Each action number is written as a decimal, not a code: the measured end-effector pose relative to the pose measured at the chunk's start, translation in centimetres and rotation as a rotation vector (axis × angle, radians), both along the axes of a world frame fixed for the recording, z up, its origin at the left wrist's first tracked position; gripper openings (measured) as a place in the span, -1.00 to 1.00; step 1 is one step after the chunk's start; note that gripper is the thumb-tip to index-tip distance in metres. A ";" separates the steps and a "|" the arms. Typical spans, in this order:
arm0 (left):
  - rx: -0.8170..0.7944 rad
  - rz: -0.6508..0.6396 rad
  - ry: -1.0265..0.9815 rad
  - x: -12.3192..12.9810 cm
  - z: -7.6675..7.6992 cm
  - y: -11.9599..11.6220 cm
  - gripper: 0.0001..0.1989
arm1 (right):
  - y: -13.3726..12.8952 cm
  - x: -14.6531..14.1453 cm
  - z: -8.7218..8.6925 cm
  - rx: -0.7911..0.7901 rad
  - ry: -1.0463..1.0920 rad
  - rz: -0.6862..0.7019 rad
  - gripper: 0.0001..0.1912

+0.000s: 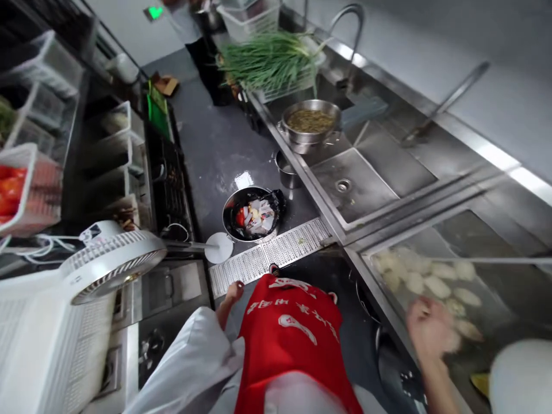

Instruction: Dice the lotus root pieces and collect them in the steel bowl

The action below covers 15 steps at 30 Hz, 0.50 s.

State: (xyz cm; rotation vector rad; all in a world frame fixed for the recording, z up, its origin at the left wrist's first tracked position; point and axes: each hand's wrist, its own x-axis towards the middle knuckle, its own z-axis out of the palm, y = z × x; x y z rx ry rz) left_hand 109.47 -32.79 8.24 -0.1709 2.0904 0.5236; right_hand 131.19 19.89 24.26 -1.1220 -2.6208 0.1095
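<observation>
My right hand (431,328), slightly blurred, is curled closed over the near edge of a steel sink at the right. Nothing shows in its fingers. Close by, several pale oblong pieces that look like peeled potatoes (437,286) lie in the sink, seemingly in water. My left hand (235,291) hangs low beside my red apron (293,339), its fingers curled in with no object visible. In front of me on the floor stands a metal bin (228,215) with a black bag; it holds scraps (259,215).
Green onions (271,60) fill a basket at the counter's far end, near a steel pot (308,138) with brownish contents. A fan (112,264) and a crate of tomatoes (30,184) stand left. A metal drain grate (276,253) crosses the floor; another person (202,57) stands farther off.
</observation>
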 end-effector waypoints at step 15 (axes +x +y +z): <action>-0.016 0.144 0.156 -31.1 -18.6 -6.8 -0.75 | -21.1 -52.1 -24.3 -0.438 -1.078 0.724 -0.73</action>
